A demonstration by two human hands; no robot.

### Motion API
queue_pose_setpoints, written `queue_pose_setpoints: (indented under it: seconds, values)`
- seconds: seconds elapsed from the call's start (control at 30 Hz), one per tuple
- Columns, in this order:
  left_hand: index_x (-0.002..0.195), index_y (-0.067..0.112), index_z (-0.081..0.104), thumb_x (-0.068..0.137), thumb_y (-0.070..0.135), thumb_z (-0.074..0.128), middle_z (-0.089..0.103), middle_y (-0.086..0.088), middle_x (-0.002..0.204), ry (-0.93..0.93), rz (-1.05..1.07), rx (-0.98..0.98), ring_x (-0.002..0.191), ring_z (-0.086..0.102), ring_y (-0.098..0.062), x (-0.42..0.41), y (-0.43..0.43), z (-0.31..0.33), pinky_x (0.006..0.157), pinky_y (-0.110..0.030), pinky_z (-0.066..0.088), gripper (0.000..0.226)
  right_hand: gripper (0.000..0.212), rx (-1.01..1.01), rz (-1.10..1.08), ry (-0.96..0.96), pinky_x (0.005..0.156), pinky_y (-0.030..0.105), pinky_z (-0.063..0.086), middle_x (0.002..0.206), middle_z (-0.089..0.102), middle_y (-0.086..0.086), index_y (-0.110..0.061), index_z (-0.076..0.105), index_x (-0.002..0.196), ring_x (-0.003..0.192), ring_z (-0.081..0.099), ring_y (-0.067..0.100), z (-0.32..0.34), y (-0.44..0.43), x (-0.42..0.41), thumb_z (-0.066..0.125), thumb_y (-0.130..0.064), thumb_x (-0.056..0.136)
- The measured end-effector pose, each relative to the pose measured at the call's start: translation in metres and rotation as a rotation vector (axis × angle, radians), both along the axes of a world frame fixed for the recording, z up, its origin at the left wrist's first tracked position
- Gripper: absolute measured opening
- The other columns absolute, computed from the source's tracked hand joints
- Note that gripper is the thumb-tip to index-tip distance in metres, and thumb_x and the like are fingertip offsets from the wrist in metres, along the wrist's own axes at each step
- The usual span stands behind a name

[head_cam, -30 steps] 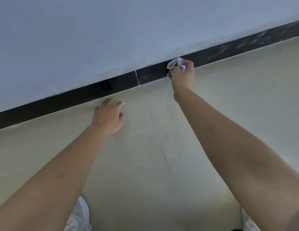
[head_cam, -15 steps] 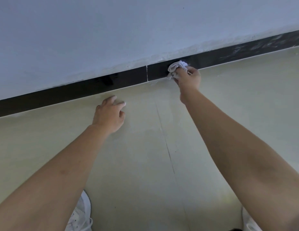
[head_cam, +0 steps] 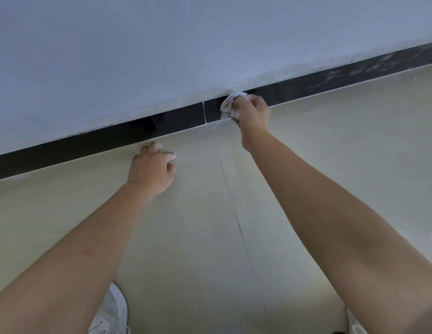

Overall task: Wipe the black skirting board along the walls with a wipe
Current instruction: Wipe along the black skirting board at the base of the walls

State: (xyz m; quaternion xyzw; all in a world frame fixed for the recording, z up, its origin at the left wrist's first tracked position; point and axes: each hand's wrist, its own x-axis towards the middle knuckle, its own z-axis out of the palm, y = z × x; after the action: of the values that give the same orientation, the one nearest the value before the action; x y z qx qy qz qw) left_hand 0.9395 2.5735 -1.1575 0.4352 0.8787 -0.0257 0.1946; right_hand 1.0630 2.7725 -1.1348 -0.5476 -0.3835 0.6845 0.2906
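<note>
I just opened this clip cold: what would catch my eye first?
The right hand grips a crumpled white wipe against the black skirting board, just right of its pale joint line. The left hand rests on the pale floor below it; the board's far right end looks smeared.

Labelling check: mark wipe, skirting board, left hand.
wipe [head_cam: 230,104], head view, middle of the bunched white cloth.
skirting board [head_cam: 181,119], head view, bare black face of the board.
left hand [head_cam: 151,170], head view, back of the hand.
</note>
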Motion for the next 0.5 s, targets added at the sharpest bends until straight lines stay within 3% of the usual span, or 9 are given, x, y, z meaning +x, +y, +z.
queue_pose_setpoints:
  seconds: [0.07,0.13,0.23,0.3,0.33,0.4,0.5]
  values:
    - [0.125,0.024,0.063,0.09,0.022,0.047,0.044,-0.007,0.134,0.002,0.013,0.015,0.122,0.04,-0.029,0.002,0.001,0.0,0.095,-0.042,0.039,0.038,0.011,0.032,-0.184,-0.036,0.05,0.026,0.049,0.047,0.058,-0.002,-0.009,0.052,0.081,0.039,0.053,0.013,0.001,0.029,0.022,0.053,0.002,0.081]
    - [0.124,0.023,0.063,0.09,0.023,0.047,0.045,-0.007,0.134,0.004,0.014,0.013,0.122,0.04,-0.029,0.003,0.004,0.002,0.095,-0.042,0.04,0.038,0.016,0.054,-0.292,-0.067,0.05,0.025,0.044,0.048,0.057,0.001,-0.003,0.054,0.087,0.038,0.051,0.017,-0.002,0.054,0.039,0.048,0.001,0.074]
    - [0.125,0.021,0.059,0.089,0.023,0.047,0.044,-0.007,0.131,0.009,0.002,-0.041,0.12,0.04,-0.029,0.005,0.008,0.005,0.093,-0.041,0.042,0.038,0.044,0.048,-0.235,-0.149,0.048,0.026,0.041,0.056,0.061,0.004,0.006,0.057,0.107,0.04,0.05,0.021,-0.003,0.064,0.038,0.041,-0.005,0.067]
    - [0.127,0.018,0.053,0.087,0.024,0.048,0.042,-0.007,0.13,0.028,-0.033,-0.098,0.119,0.039,-0.029,0.009,0.012,0.007,0.091,-0.042,0.044,0.041,0.048,-0.021,-0.124,-0.106,0.048,0.026,0.038,0.062,0.064,0.004,0.005,0.055,0.116,0.042,0.049,0.02,0.003,0.041,0.021,0.042,-0.004,0.07]
    - [0.128,0.017,0.051,0.087,0.024,0.049,0.042,-0.007,0.13,0.03,-0.048,-0.114,0.119,0.04,-0.029,0.013,0.016,0.008,0.091,-0.042,0.044,0.042,0.042,-0.059,-0.053,-0.064,0.051,0.027,0.038,0.064,0.064,0.005,0.004,0.057,0.111,0.044,0.049,0.021,0.012,0.025,0.015,0.044,-0.003,0.071]
    - [0.13,0.015,0.05,0.089,0.024,0.047,0.042,-0.007,0.133,0.016,-0.075,-0.11,0.121,0.041,-0.027,0.02,0.025,0.01,0.093,-0.042,0.043,0.042,0.012,-0.103,0.075,-0.007,0.058,0.03,0.041,0.063,0.061,0.006,0.0,0.058,0.08,0.048,0.048,0.02,0.025,0.003,0.006,0.047,0.002,0.077]
    - [0.134,0.019,0.049,0.093,0.024,0.043,0.04,-0.003,0.142,-0.034,-0.149,-0.093,0.128,0.039,-0.024,0.033,0.044,0.013,0.099,-0.041,0.039,0.042,0.036,-0.097,0.15,-0.006,0.072,0.032,0.047,0.057,0.053,0.004,-0.014,0.055,0.058,0.056,0.048,0.02,0.024,0.009,0.014,0.046,0.006,0.086]
